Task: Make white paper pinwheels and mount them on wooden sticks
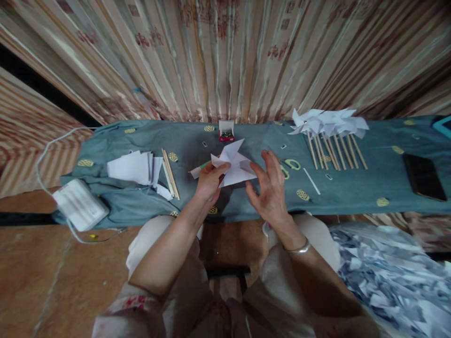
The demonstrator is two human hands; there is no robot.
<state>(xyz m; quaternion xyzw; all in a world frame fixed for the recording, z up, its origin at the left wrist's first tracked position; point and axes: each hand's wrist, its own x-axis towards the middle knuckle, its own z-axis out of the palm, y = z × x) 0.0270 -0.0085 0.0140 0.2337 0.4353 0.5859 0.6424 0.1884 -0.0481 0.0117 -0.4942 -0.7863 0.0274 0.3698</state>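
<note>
A white paper pinwheel (237, 174) is pinched at its centre by my left hand (209, 180), thumb on top. Its folded blades stick out around the thumb. My right hand (269, 190) is at the pinwheel's right side with fingers apart, the fingertips close to one blade; whether they touch it I cannot tell. Partly hidden behind my left hand lies a pale strip-like item (195, 172) with a green edge. Just beyond the pinwheel stands a small open red-and-white box (226, 131) of metal pins. Green-handled scissors (291, 164) lie right of my right hand, partly covered.
Finished pinwheels (329, 123) on wooden sticks lie at the back right. Stacked white paper (130, 168) and loose wooden sticks (170, 173) are on the left. Also here are a paper strip (312, 181), a phone (424, 177), a white box with a cable (81, 204) and a paper-filled bag (391, 277).
</note>
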